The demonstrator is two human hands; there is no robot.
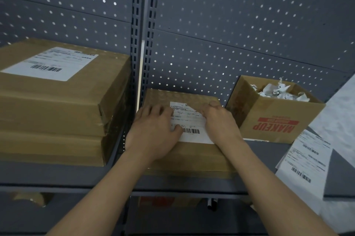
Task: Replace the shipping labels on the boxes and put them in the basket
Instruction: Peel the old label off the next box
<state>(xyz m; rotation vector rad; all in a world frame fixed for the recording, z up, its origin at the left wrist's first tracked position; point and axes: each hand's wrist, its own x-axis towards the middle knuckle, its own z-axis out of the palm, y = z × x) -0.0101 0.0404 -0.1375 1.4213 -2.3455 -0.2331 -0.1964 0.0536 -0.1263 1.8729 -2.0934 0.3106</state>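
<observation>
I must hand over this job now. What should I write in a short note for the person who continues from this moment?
The left hand lies flat, pressing the small box and the left edge of its shipping label.
The right hand pinches the label's lifted upper right corner.
The stacked boxes sit at left, the top one labelled. The MAKEUP box holds crumpled paper. The label sheets lie at right.
Done: cannot tell. Left: finish this label. The basket is not in view.
</observation>
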